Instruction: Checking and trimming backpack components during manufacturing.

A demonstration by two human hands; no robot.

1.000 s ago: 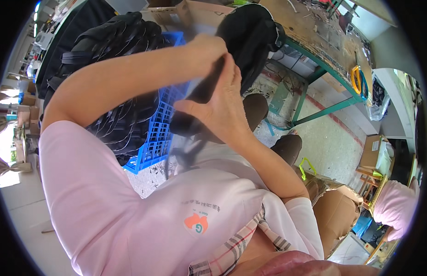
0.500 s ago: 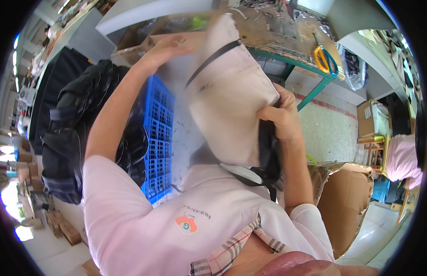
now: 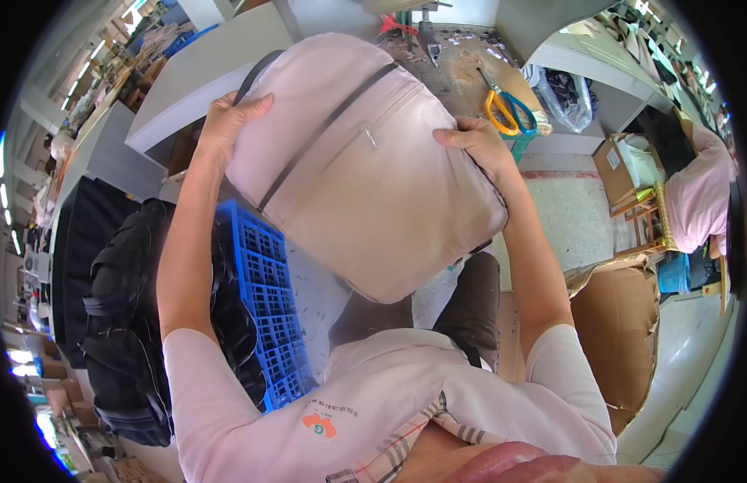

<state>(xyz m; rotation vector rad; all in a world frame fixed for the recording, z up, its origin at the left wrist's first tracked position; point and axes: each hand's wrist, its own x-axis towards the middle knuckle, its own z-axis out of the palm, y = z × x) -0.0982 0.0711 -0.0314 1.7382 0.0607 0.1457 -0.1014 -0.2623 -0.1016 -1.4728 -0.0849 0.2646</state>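
A large pale beige fabric bag [image 3: 365, 177] with rounded corners is held up in front of me, tilted. A black strip [image 3: 329, 133] crosses its upper part, and a short slit with a small pale piece shows near its middle. My left hand [image 3: 232, 125] grips its upper left edge beside a black band, thumb on the face toward me. On the other side, my right hand [image 3: 479, 146] pinches the right edge, thumb on top. The fingers behind the fabric are mostly hidden. The bag's underside and far face cannot be seen.
Left of me, black bags [image 3: 124, 322] are piled by a blue plastic crate [image 3: 269, 298]. Beyond the bag, scissors [image 3: 510, 111] lie at the corner of a worn workbench [image 3: 462, 68]. A clear plastic bag [image 3: 568, 101] hangs nearby. At right stands an open cardboard box [image 3: 619, 338].
The bag has swung from a steep, blurred pose to a broader one facing me. My left hand, apart from it before, now grips its edge. The black straps by my right hand are out of sight.
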